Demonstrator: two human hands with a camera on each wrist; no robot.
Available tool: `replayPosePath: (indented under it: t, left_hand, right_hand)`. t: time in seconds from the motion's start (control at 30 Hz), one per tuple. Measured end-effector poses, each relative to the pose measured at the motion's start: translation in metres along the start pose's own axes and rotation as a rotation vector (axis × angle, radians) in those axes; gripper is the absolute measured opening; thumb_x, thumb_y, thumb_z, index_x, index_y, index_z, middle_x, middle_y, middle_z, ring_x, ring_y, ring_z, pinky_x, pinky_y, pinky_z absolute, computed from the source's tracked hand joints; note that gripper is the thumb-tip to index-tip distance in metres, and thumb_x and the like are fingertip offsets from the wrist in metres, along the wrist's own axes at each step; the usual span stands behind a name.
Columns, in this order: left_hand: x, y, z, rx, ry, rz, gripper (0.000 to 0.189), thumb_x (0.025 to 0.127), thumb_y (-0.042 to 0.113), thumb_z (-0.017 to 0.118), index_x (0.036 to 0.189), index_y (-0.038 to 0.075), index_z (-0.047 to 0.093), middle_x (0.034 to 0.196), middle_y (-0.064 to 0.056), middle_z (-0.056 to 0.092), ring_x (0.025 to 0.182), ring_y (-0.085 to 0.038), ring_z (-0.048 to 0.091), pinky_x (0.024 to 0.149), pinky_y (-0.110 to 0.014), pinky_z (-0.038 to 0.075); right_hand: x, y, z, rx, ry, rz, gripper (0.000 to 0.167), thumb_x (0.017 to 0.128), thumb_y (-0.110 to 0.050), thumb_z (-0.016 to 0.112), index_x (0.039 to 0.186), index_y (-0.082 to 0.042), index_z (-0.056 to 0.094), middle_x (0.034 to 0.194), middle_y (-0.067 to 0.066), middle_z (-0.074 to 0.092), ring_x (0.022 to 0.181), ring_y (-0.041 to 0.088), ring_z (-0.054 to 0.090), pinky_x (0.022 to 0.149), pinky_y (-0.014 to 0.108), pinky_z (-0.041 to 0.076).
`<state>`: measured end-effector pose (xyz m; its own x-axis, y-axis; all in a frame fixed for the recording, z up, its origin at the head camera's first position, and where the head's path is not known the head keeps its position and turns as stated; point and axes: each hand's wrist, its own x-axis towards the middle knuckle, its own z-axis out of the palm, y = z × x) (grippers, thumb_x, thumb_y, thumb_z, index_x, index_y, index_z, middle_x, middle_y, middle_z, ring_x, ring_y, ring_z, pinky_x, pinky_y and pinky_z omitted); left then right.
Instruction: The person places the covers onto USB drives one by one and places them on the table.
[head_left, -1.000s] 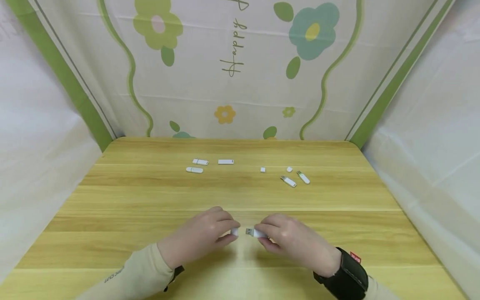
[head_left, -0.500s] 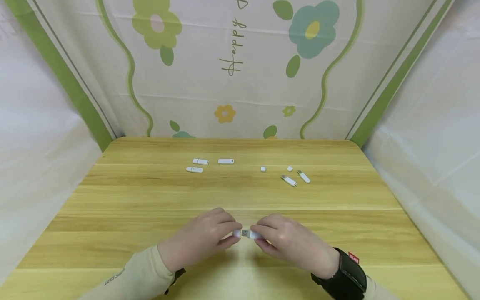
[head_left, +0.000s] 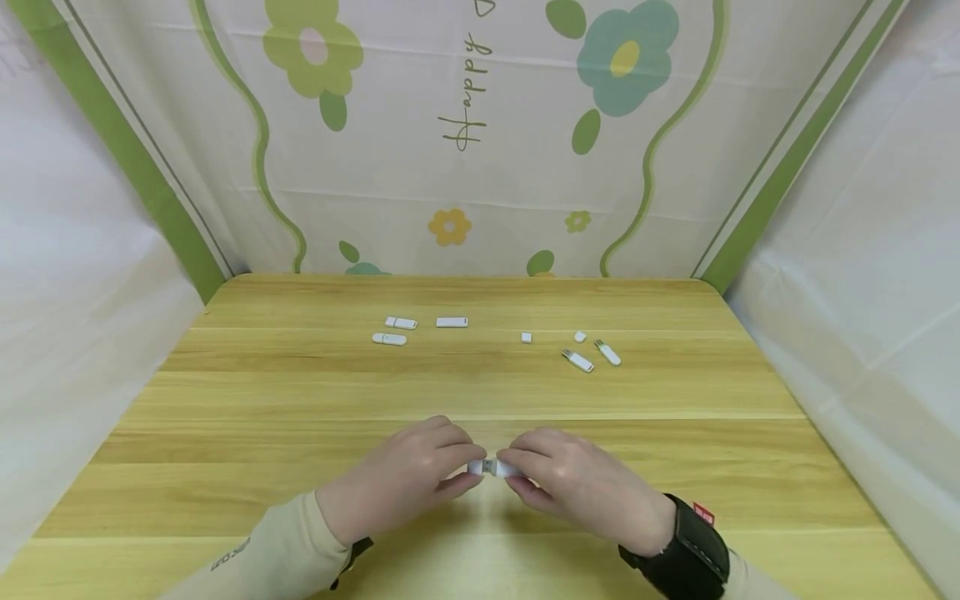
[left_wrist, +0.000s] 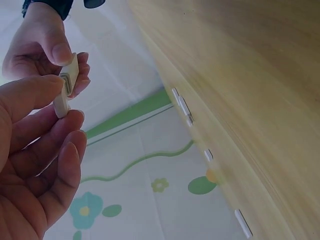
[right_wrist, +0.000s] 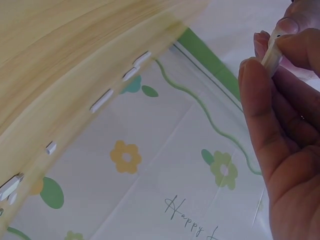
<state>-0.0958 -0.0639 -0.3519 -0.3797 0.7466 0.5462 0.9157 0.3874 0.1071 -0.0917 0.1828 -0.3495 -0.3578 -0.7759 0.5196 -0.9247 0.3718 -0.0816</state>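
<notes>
Low over the front of the table, my left hand (head_left: 408, 471) pinches a small white cap (head_left: 476, 467) between thumb and fingers. Facing it, my right hand (head_left: 581, 479) grips a white USB flash drive (head_left: 506, 469) with its metal connector pointing left at the cap. The connector's tip meets the cap's open end, and part of the metal still shows between the two pieces. In the left wrist view the cap (left_wrist: 61, 106) sits close against the drive (left_wrist: 73, 70). Fingers hide much of the drive (right_wrist: 271, 61) in the right wrist view.
Toward the back left lie two capped flash drives (head_left: 401, 323) (head_left: 389, 339) and a plain white stick (head_left: 452, 322). Back right hold two uncapped drives (head_left: 578, 361) (head_left: 608, 352) and two loose caps (head_left: 527, 337) (head_left: 581, 337). A flowered curtain (head_left: 510, 183) stands behind the table (head_left: 300, 400).
The right hand has moved left with the flash drive, and the left hand slightly right with the cap. The gap between them has closed, with less of the connector showing.
</notes>
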Motion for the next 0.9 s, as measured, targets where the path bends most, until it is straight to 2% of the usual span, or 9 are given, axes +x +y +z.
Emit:
replayPosePath:
  t: [0.17, 0.43, 0.73, 0.9]
  left_hand:
    - [0.0007, 0.0002, -0.0007, -0.004, 0.006, -0.003, 0.015, 0.083, 0.014, 0.081, 0.093, 0.008, 0.072, 0.089, 0.003, 0.066, 0.081, -0.009, 0.059, 0.072, -0.013, 0.048]
    - [0.0025, 0.0008, -0.0015, -0.010, 0.063, -0.004, 0.014, 0.082, 0.010, 0.081, 0.092, 0.006, 0.071, 0.087, 0.002, 0.066, 0.078, -0.011, 0.060, 0.069, -0.014, 0.049]
    - [0.0034, 0.0014, -0.0020, -0.012, 0.045, -0.035, 0.011, 0.085, 0.011, 0.078, 0.092, 0.008, 0.071, 0.088, 0.002, 0.065, 0.080, -0.011, 0.059, 0.070, -0.017, 0.050]
    - [0.0035, 0.0000, -0.0008, -0.003, 0.065, -0.015, 0.011, 0.084, 0.011, 0.078, 0.092, 0.008, 0.071, 0.088, 0.002, 0.065, 0.079, -0.012, 0.059, 0.070, -0.016, 0.049]
  right_hand:
    - [0.0024, -0.0018, -0.0001, 0.005, -0.002, 0.017, 0.024, 0.078, -0.005, 0.082, 0.100, -0.006, 0.072, 0.096, -0.001, 0.066, 0.085, 0.008, 0.062, 0.075, 0.014, 0.051]
    - [0.0052, -0.0017, 0.0016, 0.015, 0.025, 0.051, 0.028, 0.077, -0.004, 0.083, 0.102, -0.005, 0.072, 0.098, 0.001, 0.066, 0.085, 0.009, 0.061, 0.073, 0.013, 0.050]
    - [0.0088, -0.0014, 0.0052, -0.012, 0.070, 0.028, 0.032, 0.074, -0.003, 0.085, 0.103, -0.004, 0.071, 0.099, 0.002, 0.066, 0.086, 0.011, 0.062, 0.072, 0.014, 0.050]
    - [0.0099, -0.0024, 0.0057, -0.011, 0.057, 0.053, 0.030, 0.076, -0.003, 0.084, 0.103, -0.005, 0.071, 0.100, 0.001, 0.065, 0.086, 0.011, 0.061, 0.073, 0.015, 0.050]
